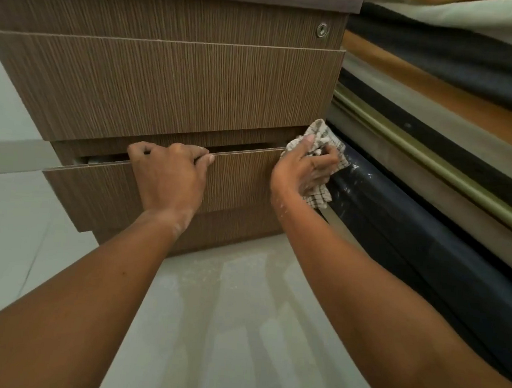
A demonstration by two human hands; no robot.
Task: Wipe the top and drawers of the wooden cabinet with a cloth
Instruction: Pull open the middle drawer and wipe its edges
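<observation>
The wooden cabinet fills the upper left, with three drawer fronts under a dark top edge. Its bottom drawer is pulled slightly out, leaving a dark gap above it. My left hand grips the top edge of that drawer front, fingers hooked over it. At the drawer's right end my right hand holds a crumpled checked cloth, which lies against the cabinet's right corner.
A small round lock sits on the top drawer. Right of the cabinet runs a stack of dark, tan and olive rails or boards, close to my right hand. Pale floor lies below, with white dust marks near the cabinet base.
</observation>
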